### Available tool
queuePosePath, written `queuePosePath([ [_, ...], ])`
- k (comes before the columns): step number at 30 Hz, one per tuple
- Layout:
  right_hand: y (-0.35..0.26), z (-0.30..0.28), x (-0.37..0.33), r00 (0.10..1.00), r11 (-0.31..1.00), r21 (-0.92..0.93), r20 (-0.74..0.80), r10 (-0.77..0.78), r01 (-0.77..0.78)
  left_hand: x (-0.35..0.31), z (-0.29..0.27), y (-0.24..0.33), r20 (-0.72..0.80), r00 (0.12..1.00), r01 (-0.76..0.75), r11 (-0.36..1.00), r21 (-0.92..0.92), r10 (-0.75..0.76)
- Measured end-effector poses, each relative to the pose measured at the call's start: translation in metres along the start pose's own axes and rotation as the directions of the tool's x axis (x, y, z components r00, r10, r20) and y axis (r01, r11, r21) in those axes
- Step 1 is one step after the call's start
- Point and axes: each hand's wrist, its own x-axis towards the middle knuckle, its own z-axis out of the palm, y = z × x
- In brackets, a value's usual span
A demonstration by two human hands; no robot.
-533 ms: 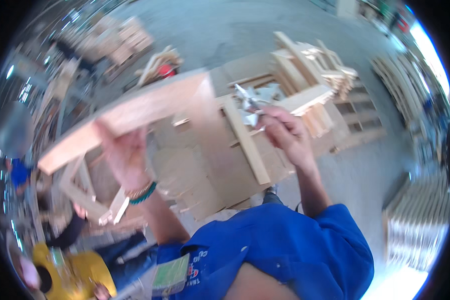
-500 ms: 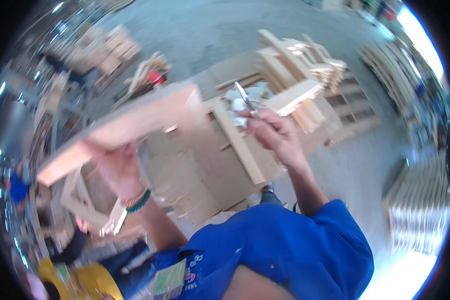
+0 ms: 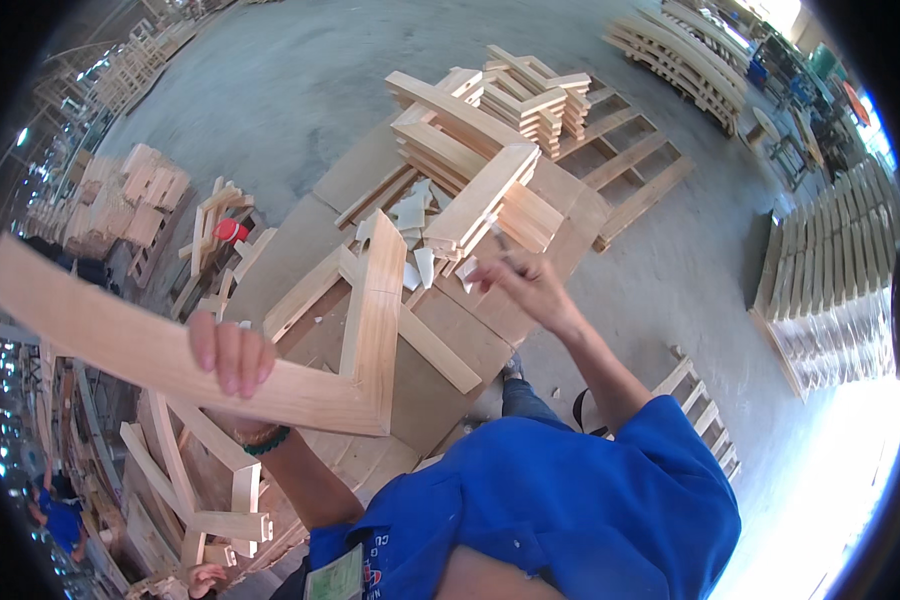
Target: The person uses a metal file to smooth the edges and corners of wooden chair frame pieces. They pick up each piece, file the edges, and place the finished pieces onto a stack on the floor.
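Observation:
My left hand (image 3: 232, 355) is closed around the long arm of an L-shaped wooden frame piece (image 3: 375, 310). Raised at my left, the piece has a mitred corner at its right end and a short arm pointing away from me. Between the fingers of my right hand (image 3: 532, 292) is a slim silver tool (image 3: 503, 243), blurred, its exact kind unclear. That hand hovers by a stack of similar L-shaped wooden pieces (image 3: 485, 195). White paper scraps (image 3: 410, 210) lie beside the stack on a cardboard-covered surface (image 3: 345, 190).
Beyond the stack is a wooden pallet (image 3: 635, 160) with more frame pieces (image 3: 545, 95). Loose wooden frames (image 3: 235, 480) stand at lower left, near another person's hand (image 3: 205, 578). A red round object (image 3: 231, 230) sits among parts at left. Wrapped slats (image 3: 835, 290) are stacked at right.
The L-shaped piece has turned in my left hand, its broad face now upward and its corner nearer me. My right hand has moved slightly down and left, and the view has shifted right.

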Motion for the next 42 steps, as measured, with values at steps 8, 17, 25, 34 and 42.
queuePosePath([
  [8,-0.053,-0.064,0.016,0.959,0.946,-0.294,-0.2,-0.199,0.135,0.031,-0.015,-0.06,-0.309,0.948,0.192,0.918,0.346,-0.082],
  [17,0.024,-0.054,0.016,0.954,0.955,0.056,-0.06,0.294,-0.29,0.01,-0.034,-0.034,-0.171,0.953,-0.218,0.956,0.195,0.252],
  [25,0.061,0.053,0.01,0.672,0.601,0.333,0.53,0.517,-0.726,-0.07,-0.064,-0.054,0.038,0.953,-0.288,0.936,-0.201,0.302],
  [34,0.113,0.111,-0.037,0.611,0.32,0.571,0.439,0.658,-0.756,-0.201,-0.078,-0.072,-0.98,0.199,-0.191,0.981,-0.045,-0.006],
  [42,0.135,0.129,-0.058,0.68,0.595,0.341,0.247,0.69,-0.728,-0.246,-0.157,-0.132,-0.989,-0.025,-0.046,0.988,0.144,0.143],
])
